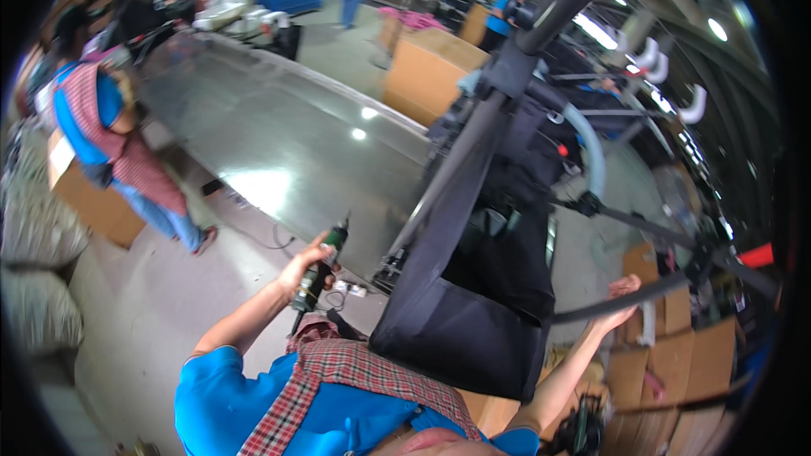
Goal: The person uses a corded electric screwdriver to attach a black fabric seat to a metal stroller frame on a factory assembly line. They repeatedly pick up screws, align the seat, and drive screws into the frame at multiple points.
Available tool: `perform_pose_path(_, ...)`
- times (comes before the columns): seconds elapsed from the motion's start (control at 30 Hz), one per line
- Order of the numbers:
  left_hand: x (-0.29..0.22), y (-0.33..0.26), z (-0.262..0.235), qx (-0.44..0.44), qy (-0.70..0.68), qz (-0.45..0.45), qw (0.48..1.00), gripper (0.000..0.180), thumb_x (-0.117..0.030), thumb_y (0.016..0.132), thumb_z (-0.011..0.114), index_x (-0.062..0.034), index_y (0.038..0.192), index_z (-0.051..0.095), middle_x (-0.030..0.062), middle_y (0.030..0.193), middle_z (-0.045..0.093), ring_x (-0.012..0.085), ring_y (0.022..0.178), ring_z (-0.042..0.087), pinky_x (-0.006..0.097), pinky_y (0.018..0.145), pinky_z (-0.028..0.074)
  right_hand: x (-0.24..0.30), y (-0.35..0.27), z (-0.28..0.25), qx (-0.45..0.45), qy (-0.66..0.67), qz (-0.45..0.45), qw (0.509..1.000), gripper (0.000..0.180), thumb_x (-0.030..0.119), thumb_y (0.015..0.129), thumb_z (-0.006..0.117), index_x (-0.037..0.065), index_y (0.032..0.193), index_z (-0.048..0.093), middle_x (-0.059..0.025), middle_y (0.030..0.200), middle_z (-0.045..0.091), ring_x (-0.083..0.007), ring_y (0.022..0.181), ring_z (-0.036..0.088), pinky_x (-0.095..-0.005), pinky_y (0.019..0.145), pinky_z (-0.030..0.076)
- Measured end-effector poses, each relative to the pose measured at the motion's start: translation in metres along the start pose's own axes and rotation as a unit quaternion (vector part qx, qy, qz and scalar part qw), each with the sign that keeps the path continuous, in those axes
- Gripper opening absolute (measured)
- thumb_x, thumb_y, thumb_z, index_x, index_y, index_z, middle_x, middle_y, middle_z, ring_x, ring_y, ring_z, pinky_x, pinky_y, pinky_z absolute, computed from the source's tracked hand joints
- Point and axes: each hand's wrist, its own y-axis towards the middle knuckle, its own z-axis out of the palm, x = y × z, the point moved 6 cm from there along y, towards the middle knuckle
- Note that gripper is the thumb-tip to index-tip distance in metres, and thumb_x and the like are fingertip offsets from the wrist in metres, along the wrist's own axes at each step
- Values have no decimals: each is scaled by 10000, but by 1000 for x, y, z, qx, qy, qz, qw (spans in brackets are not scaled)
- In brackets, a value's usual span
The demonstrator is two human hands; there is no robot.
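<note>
In my left hand (314, 268) is a green and black electric screwdriver (334, 242), its thin bit pointing up and away from me over the edge of the metal table. My fingers wrap around its body. Close in front of me stands a dark tubular frame (498, 89) with black fabric (465, 333) slung on it, like a stroller. My right hand (623, 289) is on the far right side, fingers stretched out beside a curved black tube (621, 300) of this frame. The tube crosses in front of that hand's lower part, so contact is unclear.
A long shiny metal table (287, 127) stretches away to the left. A co-worker (106, 131) in a checked apron stands beside it. Cardboard boxes (435, 67) stand beyond it and more cartons (676, 363) at right. Cables (274, 241) lie on the floor.
</note>
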Motion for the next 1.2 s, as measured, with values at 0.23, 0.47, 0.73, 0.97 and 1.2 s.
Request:
perform_pose_path(0.23, 87, -70, -48, -119, 1, -85, 989, 784, -310, 918, 669, -217, 1562, 232, 132, 903, 611, 211, 622, 621, 356, 554, 555, -292, -144, -14, 159, 17, 613, 774, 525, 390, 1030, 512, 34, 1416, 496, -114, 1360, 571, -227, 1214, 564, -348, 1046, 434)
perform_pose_path(0.47, 117, -87, -87, -231, -9, -78, 970, 664, -239, 911, 672, -113, 1481, 357, 92, 854, 627, 186, 623, 632, 330, 565, 567, -235, -213, 246, 254, 150, 484, 824, 556, 425, 995, 571, -36, 1306, 585, -117, 1273, 623, -204, 1165, 589, -323, 1031, 447)
perform_pose_path(0.73, 87, -89, -68, -161, -39, -87, 982, 831, -230, 954, 635, -261, 1612, 129, 127, 911, 619, 243, 672, 641, 363, 570, 543, -244, -344, 522, 335, 8, 430, 839, 545, 484, 932, 657, -10, 1162, 638, -80, 990, 676, -158, 877, 623, -338, 758, 505)
perform_pose_path(0.97, 70, -61, -67, -106, 27, -114, 987, 930, -267, 921, 681, -171, 1621, 75, 119, 900, 645, 216, 663, 636, 336, 591, 523, -245, -362, 509, 683, -39, 161, 711, 551, 412, 912, 703, 15, 1288, 639, -184, 1314, 645, -272, 1177, 638, -386, 1019, 494)
perform_pose_path(1.2, 92, 36, -53, -70, 130, -202, 968, 897, -262, 874, 723, -198, 1608, 212, 112, 1052, 622, 224, 838, 640, 353, 715, 537, -438, -184, 249, 453, -308, 255, 796, 611, 455, 846, 753, -21, 1220, 664, -203, 1116, 723, -320, 1043, 702, -388, 919, 542)
